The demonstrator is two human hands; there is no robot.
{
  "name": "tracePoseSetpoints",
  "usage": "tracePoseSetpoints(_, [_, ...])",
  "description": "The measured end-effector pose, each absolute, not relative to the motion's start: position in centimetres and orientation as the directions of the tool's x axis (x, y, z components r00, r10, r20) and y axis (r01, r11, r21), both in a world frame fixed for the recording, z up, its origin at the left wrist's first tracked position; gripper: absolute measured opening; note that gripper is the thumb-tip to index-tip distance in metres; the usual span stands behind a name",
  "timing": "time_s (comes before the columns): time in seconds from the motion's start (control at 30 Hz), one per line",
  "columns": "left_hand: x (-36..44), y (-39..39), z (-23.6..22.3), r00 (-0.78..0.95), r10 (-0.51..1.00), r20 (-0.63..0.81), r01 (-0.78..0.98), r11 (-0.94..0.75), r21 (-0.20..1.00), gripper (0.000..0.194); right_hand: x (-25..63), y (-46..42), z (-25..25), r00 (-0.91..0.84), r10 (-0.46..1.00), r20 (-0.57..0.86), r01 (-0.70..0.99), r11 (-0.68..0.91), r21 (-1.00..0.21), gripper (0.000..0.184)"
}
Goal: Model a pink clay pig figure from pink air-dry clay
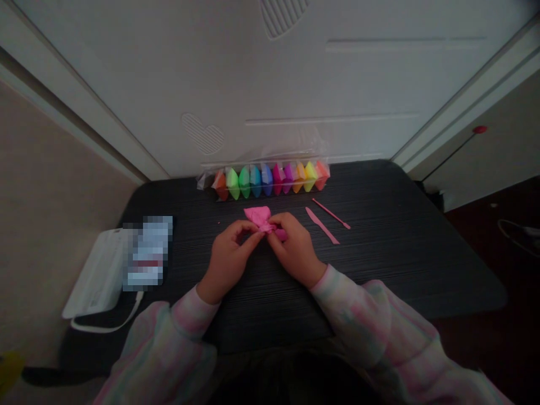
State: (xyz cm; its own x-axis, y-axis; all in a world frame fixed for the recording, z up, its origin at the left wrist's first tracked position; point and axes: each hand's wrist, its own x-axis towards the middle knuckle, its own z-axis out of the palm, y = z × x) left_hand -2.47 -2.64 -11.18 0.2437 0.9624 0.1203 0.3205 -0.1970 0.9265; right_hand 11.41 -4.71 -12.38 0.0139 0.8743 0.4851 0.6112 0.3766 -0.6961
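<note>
My left hand (230, 253) and my right hand (295, 247) meet over the middle of the black table. Between them is a lump of pink modelling clay (258, 215), its upper part spread wide and pointed at the corner. Thumb and fingertips of both hands pinch its narrow lower part. Another bit of pink shows beneath my right fingers; whether it joins the lump is hidden. Right of my right hand lie a pink plastic clay knife (322, 225) and a thin pink modelling stick (331, 214), side by side at a slant.
Behind my hands, a clear plastic sleeve (287, 163) holds a row of several coloured clay packets (255, 183). To the left, a phone (149, 253) leans by a white power bank (95, 275) with a white cable (109, 329). A white door panel (295, 84) rises behind the black table (400, 242).
</note>
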Motion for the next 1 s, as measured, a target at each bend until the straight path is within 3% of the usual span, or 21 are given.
tracePoseSetpoints(0.2, [-3.0, -2.1, -11.1, 0.365, 0.923, 0.123, 0.227, -0.216, 0.95, 0.008, 11.8, -4.5, -11.8, 0.059, 0.872, 0.486, 0.543, 0.381, -0.748, 0.017])
tracePoseSetpoints(0.43, [-2.9, -2.4, -11.2, 0.45, 0.891, -0.058, -0.14, 0.135, 0.981, 0.009, 11.5, -4.8, -11.6, 0.063, 0.926, 0.373, 0.345, 0.33, -0.878, 0.039])
tracePoseSetpoints(0.77, [-3.3, -1.8, -11.2, 0.425, 0.898, -0.113, -0.126, 0.183, 0.975, 0.009, 11.6, -4.7, -11.3, 0.041, 0.981, 0.19, 0.247, 0.174, -0.953, 0.039])
tracePoseSetpoints(1.0, [-2.7, -1.8, -11.3, 0.31, 0.948, -0.075, -0.15, 0.127, 0.98, 0.009, 11.7, -4.6, -11.0, 0.068, 0.975, 0.212, 0.385, 0.17, -0.907, 0.023])
